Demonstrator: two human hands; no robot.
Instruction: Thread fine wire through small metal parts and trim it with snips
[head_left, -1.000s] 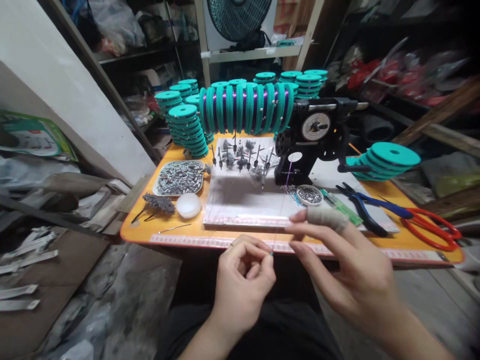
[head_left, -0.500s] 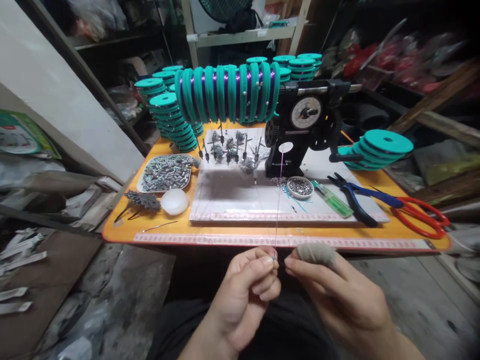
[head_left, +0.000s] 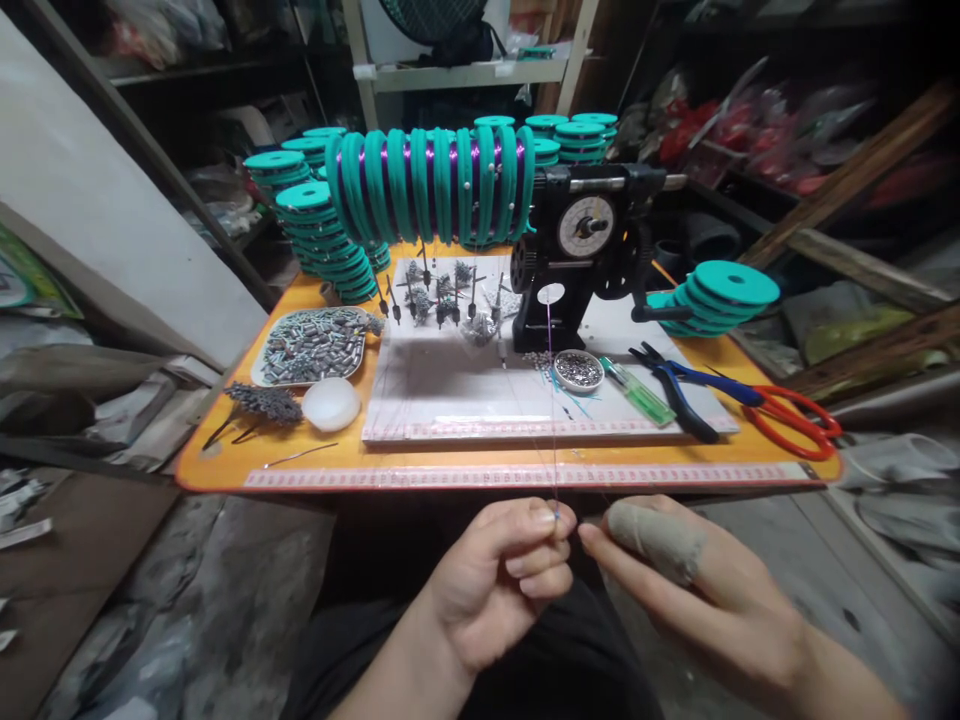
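Note:
My left hand [head_left: 506,575], in front of the table edge, pinches a thin line [head_left: 554,430] between thumb and forefinger. The line looks purple near the black winding machine [head_left: 581,235] and runs up toward it. A tiny blue bit shows at those fingertips. Close by on the right, my right hand [head_left: 697,600] has its thumb and finger pressed together; what they hold is too small to make out. Grey cloth wraps one of its fingers. A row of teal spools [head_left: 431,190] with purple line is mounted at the machine's left, with small weighted clips dangling below.
On the orange table [head_left: 225,455] lie a tray of grey cylinders [head_left: 319,347], a white cup [head_left: 331,404], a dish of small metal parts [head_left: 578,371], a green lighter [head_left: 637,392], pliers [head_left: 679,395] and red-handled scissors [head_left: 795,420]. A measuring tape [head_left: 525,476] lines the front. Spool stacks [head_left: 727,295] stand behind and right.
The camera view has shifted, so the table sits further left. My right hand has turned, with its wrapped finger lying flatter and more outstretched. My left hand keeps its pinch on the line.

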